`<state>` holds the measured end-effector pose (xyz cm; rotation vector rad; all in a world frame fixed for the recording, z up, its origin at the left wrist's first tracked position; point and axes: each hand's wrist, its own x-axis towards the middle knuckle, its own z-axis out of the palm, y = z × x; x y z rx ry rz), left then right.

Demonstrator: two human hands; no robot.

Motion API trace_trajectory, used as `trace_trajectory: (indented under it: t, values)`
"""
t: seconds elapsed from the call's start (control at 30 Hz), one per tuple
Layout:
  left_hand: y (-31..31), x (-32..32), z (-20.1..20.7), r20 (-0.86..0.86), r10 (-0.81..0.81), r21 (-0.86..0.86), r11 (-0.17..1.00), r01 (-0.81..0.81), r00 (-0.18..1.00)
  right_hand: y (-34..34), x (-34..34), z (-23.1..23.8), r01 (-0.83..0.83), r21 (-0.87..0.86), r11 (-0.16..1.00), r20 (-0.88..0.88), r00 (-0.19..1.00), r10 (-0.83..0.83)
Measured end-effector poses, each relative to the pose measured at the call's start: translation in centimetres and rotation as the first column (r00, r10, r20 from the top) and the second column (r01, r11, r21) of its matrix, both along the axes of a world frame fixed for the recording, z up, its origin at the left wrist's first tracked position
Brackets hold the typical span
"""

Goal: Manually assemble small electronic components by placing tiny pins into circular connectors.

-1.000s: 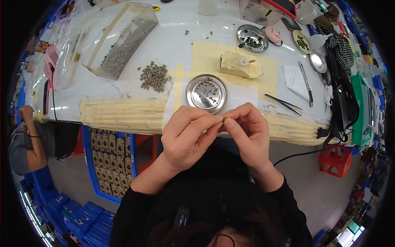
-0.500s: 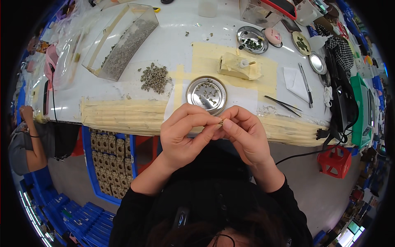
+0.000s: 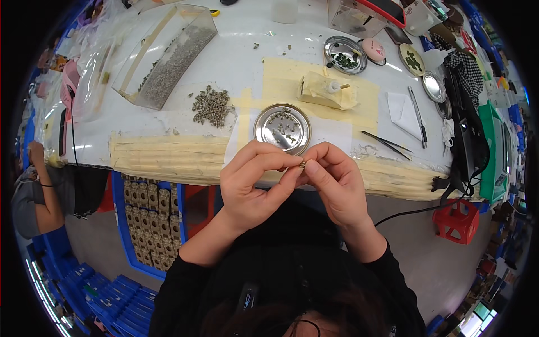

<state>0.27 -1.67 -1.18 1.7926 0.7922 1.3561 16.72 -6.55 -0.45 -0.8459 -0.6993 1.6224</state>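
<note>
Left hand point(image 3: 251, 182), right hand point(image 3: 340, 182) pinching tiny part point(image 3: 302, 164); round metal dish point(image 3: 269, 139) just beyond.

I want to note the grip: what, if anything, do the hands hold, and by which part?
The left hand and right hand pinch a tiny piece between them; which part of it cannot be told.

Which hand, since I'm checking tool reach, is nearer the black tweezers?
Right. The right hand is below and left of the black tweezers in view; the left hand is farther left, past the right one.
</note>
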Motion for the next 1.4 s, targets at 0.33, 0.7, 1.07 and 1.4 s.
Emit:
trace_trajectory:
  t: [0.33,0.7,1.07,1.4]
  values:
    - [-0.12,0.0,0.09,-0.002,0.009,0.003,1.0,-0.009,1.0,-0.02,-0.05,-0.09,0.0,0.027,1.0,0.014,1.0,-0.001]
    - [-0.1,-0.16,0.42,-0.034,0.008,0.025,1.0,-0.007,0.999,-0.04,-0.07,-0.18,-0.008,0.038,0.999,0.029,1.0,0.007]
    - [-0.04,-0.18,0.42,-0.045,0.027,0.037,0.999,-0.025,0.999,0.02,-0.44,0.19,0.051,0.061,0.997,0.084,0.995,-0.056]
    - [-0.03,-0.15,0.35,-0.048,0.045,0.005,0.999,-0.044,0.998,-0.1,-0.15,0.41,0.068,0.122,0.99,0.243,0.965,-0.096]
